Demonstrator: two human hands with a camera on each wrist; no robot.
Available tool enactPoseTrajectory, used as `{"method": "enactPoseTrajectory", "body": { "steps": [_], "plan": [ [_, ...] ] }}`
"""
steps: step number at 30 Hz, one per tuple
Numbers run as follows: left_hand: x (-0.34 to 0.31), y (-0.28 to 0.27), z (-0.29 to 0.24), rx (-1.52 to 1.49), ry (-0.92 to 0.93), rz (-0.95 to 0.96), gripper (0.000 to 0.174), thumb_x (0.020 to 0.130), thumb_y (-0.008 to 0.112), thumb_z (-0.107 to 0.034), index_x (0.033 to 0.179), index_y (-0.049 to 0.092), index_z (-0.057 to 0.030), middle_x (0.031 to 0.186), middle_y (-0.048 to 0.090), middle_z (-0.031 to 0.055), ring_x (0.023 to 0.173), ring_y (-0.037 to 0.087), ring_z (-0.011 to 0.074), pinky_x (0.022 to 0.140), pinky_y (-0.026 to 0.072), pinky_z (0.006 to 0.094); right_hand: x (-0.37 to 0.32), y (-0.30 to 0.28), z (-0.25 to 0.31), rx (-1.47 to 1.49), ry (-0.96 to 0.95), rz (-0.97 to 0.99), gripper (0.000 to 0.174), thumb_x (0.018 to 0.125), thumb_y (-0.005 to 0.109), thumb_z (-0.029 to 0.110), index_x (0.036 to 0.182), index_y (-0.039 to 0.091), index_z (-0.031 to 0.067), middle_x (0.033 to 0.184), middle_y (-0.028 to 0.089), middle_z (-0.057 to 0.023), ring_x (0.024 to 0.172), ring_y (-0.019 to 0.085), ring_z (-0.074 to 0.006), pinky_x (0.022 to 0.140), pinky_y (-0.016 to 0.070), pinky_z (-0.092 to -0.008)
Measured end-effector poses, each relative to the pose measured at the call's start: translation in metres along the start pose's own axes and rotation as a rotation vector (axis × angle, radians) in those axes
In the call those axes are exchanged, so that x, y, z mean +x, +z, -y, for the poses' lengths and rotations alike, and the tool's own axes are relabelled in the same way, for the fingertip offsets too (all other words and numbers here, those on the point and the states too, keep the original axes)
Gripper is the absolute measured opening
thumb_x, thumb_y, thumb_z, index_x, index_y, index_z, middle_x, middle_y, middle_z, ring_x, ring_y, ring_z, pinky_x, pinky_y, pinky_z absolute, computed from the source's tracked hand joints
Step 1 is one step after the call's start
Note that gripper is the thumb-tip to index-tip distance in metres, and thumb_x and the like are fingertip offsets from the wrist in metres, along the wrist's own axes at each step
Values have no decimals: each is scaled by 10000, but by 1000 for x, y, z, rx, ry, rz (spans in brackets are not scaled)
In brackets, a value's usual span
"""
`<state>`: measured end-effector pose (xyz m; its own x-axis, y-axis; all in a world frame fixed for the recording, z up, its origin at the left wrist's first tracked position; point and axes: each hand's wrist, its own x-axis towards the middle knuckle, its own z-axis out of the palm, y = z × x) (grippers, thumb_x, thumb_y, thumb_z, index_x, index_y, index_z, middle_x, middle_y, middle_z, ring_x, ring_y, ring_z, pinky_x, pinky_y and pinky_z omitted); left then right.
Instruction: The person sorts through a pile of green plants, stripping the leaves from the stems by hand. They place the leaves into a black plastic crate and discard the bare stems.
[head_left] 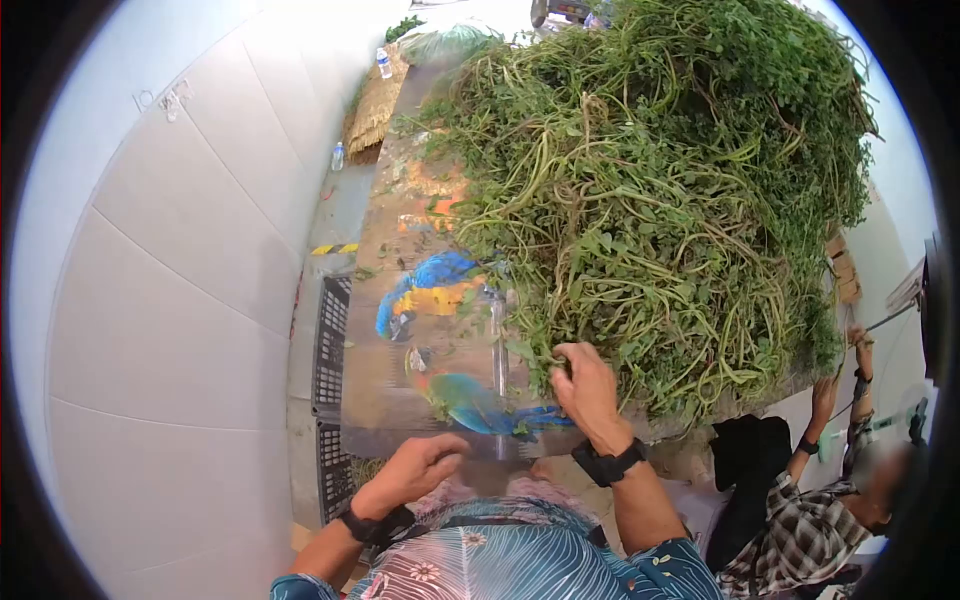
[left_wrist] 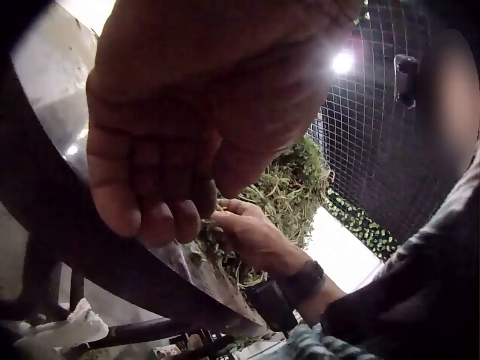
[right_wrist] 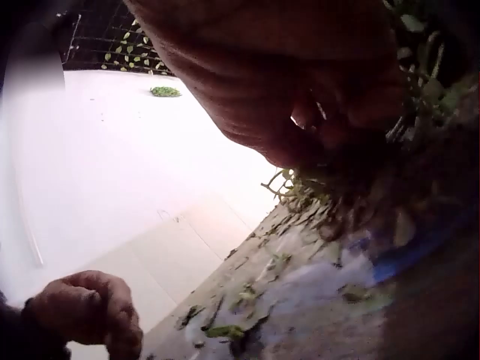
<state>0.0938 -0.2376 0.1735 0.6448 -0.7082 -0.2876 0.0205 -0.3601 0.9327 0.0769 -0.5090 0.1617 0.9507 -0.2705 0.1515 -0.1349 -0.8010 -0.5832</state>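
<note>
A large heap of leafy green stems (head_left: 660, 230) covers much of the table, which has a parrot-patterned top (head_left: 400, 385). At the heap's near left edge, my right hand (head_left: 590, 390) pinches some leafy stems, its thumb close to the curled fingers. Leaves and thin stem ends (right_wrist: 289, 187) stick out below those fingers in the right wrist view. My left hand (head_left: 420, 468) hovers at the table's front edge, fingers loosely bent and holding nothing. Its palm and relaxed fingers (left_wrist: 156, 217) fill the upper part of the left wrist view.
Loose leaf scraps (right_wrist: 225, 330) lie scattered over the tabletop. Black plastic crates (head_left: 332, 345) stand on the floor left of the table, beside a pale wall (head_left: 180, 250). Another person in a checked shirt (head_left: 815, 535) works at the right side of the heap.
</note>
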Motion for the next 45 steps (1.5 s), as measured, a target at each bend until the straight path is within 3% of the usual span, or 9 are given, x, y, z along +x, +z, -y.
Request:
{"method": "enactPoseTrajectory", "body": {
  "steps": [8, 11, 14, 17, 24, 27, 33, 39, 45],
  "plan": [
    [27, 25, 4, 152, 45, -112, 226, 832, 520, -174, 972, 602, -17, 812, 629, 144, 741, 618, 251, 684, 473, 331, -2, -22, 19, 23, 42, 198, 303, 710, 639, 174, 970, 601, 25, 931, 585, -178, 809, 562, -344, 695, 441, -401],
    [25, 27, 0, 24, -59, -128, 230, 832, 521, -179, 964, 605, -11, 816, 631, 147, 752, 618, 255, 696, 472, 331, -3, -24, 22, 179, 5, 92, 283, 717, 650, 184, 945, 601, 22, 884, 599, -139, 742, 575, -243, 656, 445, -340],
    [26, 27, 8, 54, -12, -130, 232, 834, 523, -177, 972, 605, -10, 815, 633, 137, 752, 618, 236, 702, 472, 318, -2, -30, 37, 506, 198, 245, 269, 744, 647, 168, 955, 584, 14, 822, 578, -61, 687, 534, -121, 618, 429, -266],
    [26, 29, 7, 18, 58, -153, 212, 895, 502, -165, 992, 583, 6, 843, 607, 22, 745, 550, 93, 678, 463, 243, -7, -29, 51, 884, 207, 334, 376, 750, 624, 155, 1087, 551, 4, 977, 619, -180, 796, 597, -222, 717, 469, -319],
    [44, 26, -49, -328, 63, -387, 172, 874, 540, -159, 963, 577, -17, 814, 570, -8, 696, 506, 57, 632, 430, 213, -22, -12, 55, 445, -132, 312, 418, 740, 633, 126, 1137, 529, 46, 1072, 586, -171, 921, 581, -345, 748, 482, -388],
    [59, 22, -46, -309, 108, -432, 141, 851, 553, -142, 919, 570, -20, 773, 545, -21, 687, 493, 49, 623, 416, 205, -28, -5, 53, 371, -321, 219, 413, 726, 620, 66, 1125, 532, 3, 1036, 592, -183, 868, 599, -337, 752, 491, -361],
    [64, 21, -51, -351, 155, -502, 89, 835, 546, -93, 885, 560, -21, 767, 540, -27, 712, 495, 44, 639, 412, 202, -26, -5, 43, 304, -430, 306, 425, 749, 600, 64, 1160, 516, -4, 1058, 587, -169, 833, 606, -305, 716, 490, -366],
    [50, 0, -56, -328, 284, -647, 79, 888, 526, -107, 902, 555, -35, 860, 616, 33, 786, 565, 87, 728, 462, 241, -4, -5, 33, 892, 141, 439, 440, 872, 517, 126, 1275, 402, -6, 1128, 552, -122, 785, 585, -147, 633, 480, -271],
    [29, -21, -58, -620, 285, -602, 85, 901, 525, -124, 949, 537, -54, 874, 629, 76, 782, 612, 158, 711, 516, 306, 26, -22, 18, 1082, 293, 350, 530, 899, 503, 209, 1348, 311, 3, 1186, 513, -135, 961, 561, -183, 691, 488, -273]
  ]
}}
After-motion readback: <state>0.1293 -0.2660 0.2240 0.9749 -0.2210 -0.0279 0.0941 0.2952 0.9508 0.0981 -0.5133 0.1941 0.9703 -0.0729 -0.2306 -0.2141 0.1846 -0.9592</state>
